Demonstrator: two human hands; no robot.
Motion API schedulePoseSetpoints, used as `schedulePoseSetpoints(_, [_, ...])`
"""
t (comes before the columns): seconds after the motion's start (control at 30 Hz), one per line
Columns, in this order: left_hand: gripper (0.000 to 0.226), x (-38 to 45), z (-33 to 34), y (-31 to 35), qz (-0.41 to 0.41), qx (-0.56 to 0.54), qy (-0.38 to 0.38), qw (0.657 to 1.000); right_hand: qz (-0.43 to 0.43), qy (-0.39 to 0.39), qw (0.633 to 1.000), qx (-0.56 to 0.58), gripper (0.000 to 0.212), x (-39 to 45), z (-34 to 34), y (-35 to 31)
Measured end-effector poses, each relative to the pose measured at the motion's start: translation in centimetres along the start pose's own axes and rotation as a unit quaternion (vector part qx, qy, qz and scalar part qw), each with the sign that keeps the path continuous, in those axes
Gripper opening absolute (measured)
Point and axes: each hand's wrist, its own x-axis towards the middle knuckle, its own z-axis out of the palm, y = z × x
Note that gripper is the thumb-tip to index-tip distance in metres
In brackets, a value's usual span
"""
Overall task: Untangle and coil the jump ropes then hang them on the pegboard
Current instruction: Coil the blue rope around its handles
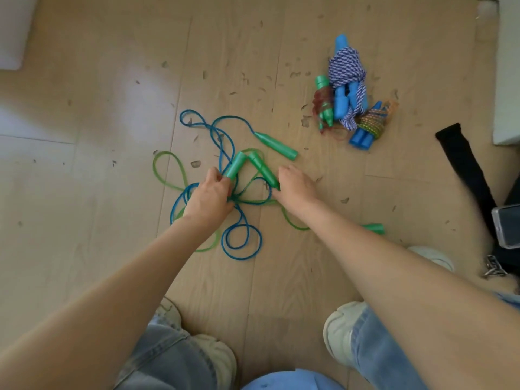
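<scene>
Two jump ropes lie tangled on the wooden floor: a blue cord (228, 142) and a light green cord (168, 175), each with green handles. My left hand (209, 194) grips the lower end of one green handle (235, 164). My right hand (295, 187) grips the lower end of a second green handle (263, 170); the two handles lean together in an inverted V. A third green handle (277, 145) lies farther away at the blue cord's end. A fourth green handle (375, 228) shows beside my right forearm.
A pile of several coiled ropes (347, 88) with blue and green handles lies at the upper right. A black strap (464, 164) and a phone (508, 226) sit at the right edge. My shoes (337, 330) stand close below the tangle. No pegboard is in view.
</scene>
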Motion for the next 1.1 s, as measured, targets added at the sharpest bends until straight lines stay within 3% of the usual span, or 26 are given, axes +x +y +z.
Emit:
schedulePoseSetpoints(0.1, [0.039,-0.3,0.2,-0.5,-0.016,-0.017,0.025,0.999,0.015,-0.04,0.998,-0.05,0.017,-0.8,-0.6,1.4])
schedulePoseSetpoints(0.2, [0.054,-0.7,1.3,-1.2,-0.005,0.084,-0.002,0.996,0.131,0.03,0.991,-0.016,0.028,-1.9,-1.6,3.4])
schedulePoseSetpoints(0.3, [0.043,-1.3,2.3,-2.1,-0.013,0.179,0.017,0.984,0.158,0.069,0.985,-0.021,0.032,-2.6,-1.8,3.6])
schedulePoseSetpoints(0.37, [0.031,-1.7,2.3,-2.7,-0.022,0.187,0.009,0.982,0.118,0.093,0.988,-0.031,0.04,-2.7,-1.6,2.6])
schedulePoseSetpoints(0.43, [0.022,-2.0,1.4,-3.3,-0.022,0.088,-0.02,0.996,0.015,0.092,0.995,-0.017,0.043,-2.7,-1.1,0.8])
schedulePoseSetpoints(0.5, [0.019,-2.4,-0.9,-3.2,0.019,-0.078,-0.065,0.995,-0.117,0.022,0.993,0.003,0.057,-2.8,-0.5,-1.4])
schedulePoseSetpoints(0.57, [0.015,-2.5,-4.0,-2.8,0.074,-0.132,-0.1,0.983,-0.191,-0.066,0.979,-0.002,0.071,-2.9,-0.2,-3.7])
schedulePoseSetpoints(0.6, [0.013,-2.5,-5.6,-2.6,0.088,-0.138,-0.116,0.98,-0.201,-0.091,0.975,0.0,0.069,-2.9,-0.3,-4.6])
schedulePoseSetpoints(0.67, [0.013,-2.7,-8.5,-2.2,0.097,-0.148,-0.132,0.975,-0.205,-0.076,0.975,0.024,0.043,-3.0,-1.4,-6.1])
schedulePoseSetpoints(0.73, [0.013,-3.1,-10.9,-1.9,0.092,-0.136,-0.097,0.982,-0.207,-0.014,0.974,0.087,0.013,-3.5,-3.6,-7.0])
schedulePoseSetpoints(0.8, [0.01,-3.7,-12.7,-1.8,0.073,-0.122,-0.02,0.99,-0.188,0.012,0.971,0.146,0.02,-4.5,-6.7,-7.3])
schedulePoseSetpoints(0.9, [0.015,-5.5,-14.1,-1.8,0.05,-0.09,0.076,0.992,-0.185,0.052,0.975,0.11,0.022,-6.3,-10.9,-7.4])
schedulePoseSetpoints(1.1, [0.019,-8.8,-15.2,-1.4,0.04,-0.144,0.146,0.978,-0.173,0.114,0.977,0.041,0.02,-9.5,-14.8,-7.2])
